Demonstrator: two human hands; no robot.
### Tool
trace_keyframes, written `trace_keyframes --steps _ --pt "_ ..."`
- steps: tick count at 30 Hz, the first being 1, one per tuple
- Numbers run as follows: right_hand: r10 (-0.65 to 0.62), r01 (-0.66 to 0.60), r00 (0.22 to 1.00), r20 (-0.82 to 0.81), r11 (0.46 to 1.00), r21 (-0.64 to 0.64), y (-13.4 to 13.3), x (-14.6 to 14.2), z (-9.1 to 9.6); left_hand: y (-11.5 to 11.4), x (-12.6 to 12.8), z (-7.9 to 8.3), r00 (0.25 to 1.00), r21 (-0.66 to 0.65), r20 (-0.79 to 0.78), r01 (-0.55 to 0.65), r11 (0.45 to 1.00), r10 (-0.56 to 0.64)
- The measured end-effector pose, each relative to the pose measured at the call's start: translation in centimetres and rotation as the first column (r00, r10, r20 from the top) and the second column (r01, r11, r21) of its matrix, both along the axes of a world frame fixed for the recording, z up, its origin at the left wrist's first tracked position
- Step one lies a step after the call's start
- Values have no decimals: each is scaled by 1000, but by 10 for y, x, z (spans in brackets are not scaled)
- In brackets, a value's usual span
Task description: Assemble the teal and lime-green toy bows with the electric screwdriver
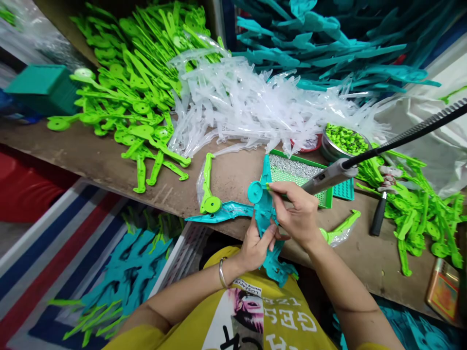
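Observation:
My left hand (254,247) is wrapped round the body of a teal plastic part (263,218), held at the bench edge in front of my shirt. The part has long arms and a round disc. My right hand (298,210) pinches a tiny green plastic piece (268,186) against the part beside the disc. Its fingers mostly cover that piece. Left of the part, a green plastic arm (206,187) with a round end and a clear wing lies by one teal arm. A similar green arm (343,226) lies to the right, partly behind my forearm.
Green arms (142,92), clear plastic wings (251,97) and teal parts (328,53) are heaped behind. A green tray (330,197) holds small metal pieces; a bowl (330,151) holds green bits. An electric screwdriver (321,181) hangs at right. A phone (443,289) lies far right.

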State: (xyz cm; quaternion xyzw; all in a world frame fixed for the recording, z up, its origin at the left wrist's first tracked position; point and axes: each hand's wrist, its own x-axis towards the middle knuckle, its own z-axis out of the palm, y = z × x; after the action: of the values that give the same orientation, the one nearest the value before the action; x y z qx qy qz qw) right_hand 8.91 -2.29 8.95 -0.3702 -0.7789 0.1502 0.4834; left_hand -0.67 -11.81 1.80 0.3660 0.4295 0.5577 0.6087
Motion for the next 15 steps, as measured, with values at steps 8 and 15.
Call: trace_keyframes --steps 8,15 --pt "110 -112 992 -53 993 -22 -16 14 20 18 -54 27 994 -114 51 -95 989 101" --pt "42 -47 990 -133 998 -32 -41 83 27 82 -175 87 804 -15 229 -561 828 549"
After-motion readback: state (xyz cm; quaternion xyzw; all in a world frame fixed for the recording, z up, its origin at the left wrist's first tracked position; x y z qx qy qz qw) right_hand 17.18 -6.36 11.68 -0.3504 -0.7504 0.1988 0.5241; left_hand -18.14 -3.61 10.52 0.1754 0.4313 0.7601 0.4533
